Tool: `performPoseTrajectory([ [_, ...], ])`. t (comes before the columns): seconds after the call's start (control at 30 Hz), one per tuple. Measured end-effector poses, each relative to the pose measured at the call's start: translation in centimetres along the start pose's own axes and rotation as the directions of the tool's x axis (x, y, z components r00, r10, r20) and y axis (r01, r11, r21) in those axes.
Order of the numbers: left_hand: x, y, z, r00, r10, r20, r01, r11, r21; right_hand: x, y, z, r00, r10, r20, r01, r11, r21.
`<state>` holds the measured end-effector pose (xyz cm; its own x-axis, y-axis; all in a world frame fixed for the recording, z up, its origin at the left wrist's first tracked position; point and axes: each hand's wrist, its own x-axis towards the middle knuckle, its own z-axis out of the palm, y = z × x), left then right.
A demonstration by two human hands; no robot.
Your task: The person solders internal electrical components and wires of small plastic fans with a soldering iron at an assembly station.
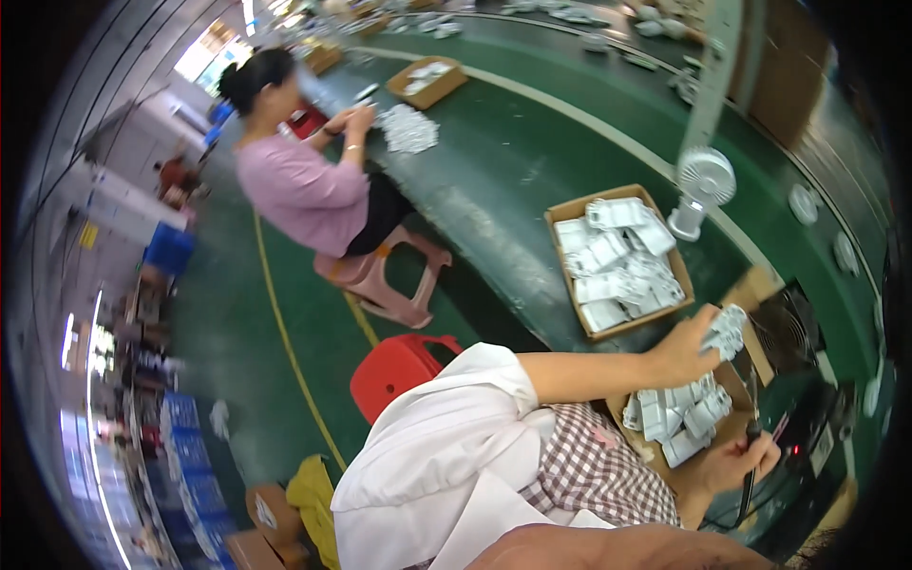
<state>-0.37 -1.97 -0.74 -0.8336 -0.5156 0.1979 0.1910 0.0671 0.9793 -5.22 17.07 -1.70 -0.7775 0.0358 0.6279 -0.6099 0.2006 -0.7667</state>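
My left hand (686,344) is closed around a white plastic housing (726,332), holding it above the near carton. Lower down, my right hand (730,465) grips a soldering iron (751,465) by its slim black handle, and a dark cable trails from it. The iron points up toward the housing; whether its tip touches is too small to tell. Below my left forearm, several white plastic housings (679,413) lie in the near carton (622,407). Beyond my left arm, a larger carton (581,311) is heaped with more such housings (617,256).
A small white fan (705,182) stands beside the larger carton. To the right are a dark grilled box (790,328) and a device with a red light (796,450). A co-worker (299,180) sits further along the green bench (494,223). A red stool (385,380) stands behind me.
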Motion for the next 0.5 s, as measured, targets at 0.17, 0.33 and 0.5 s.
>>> performPoseTrajectory([
  [0.17, -0.2, 1.3, 0.1, 1.0, -0.016, -0.026, 0.015, 0.999, -0.045, 0.7, -0.3, 0.5, 0.953, 0.302, -0.021, -0.279, 0.904, 0.324],
  [0.33, 0.1, 1.1, 0.3, 0.994, -0.102, 0.032, 0.106, 0.983, -0.153, 1.0, -0.1, 0.6, 0.989, 0.149, 0.017, -0.148, 0.948, 0.281],
  [0.5, 0.0, 1.4, -0.1, 0.99, -0.123, 0.065, 0.132, 0.976, -0.172, 1.0, -0.3, 0.9, 0.975, 0.221, -0.029, -0.203, 0.934, 0.295],
])
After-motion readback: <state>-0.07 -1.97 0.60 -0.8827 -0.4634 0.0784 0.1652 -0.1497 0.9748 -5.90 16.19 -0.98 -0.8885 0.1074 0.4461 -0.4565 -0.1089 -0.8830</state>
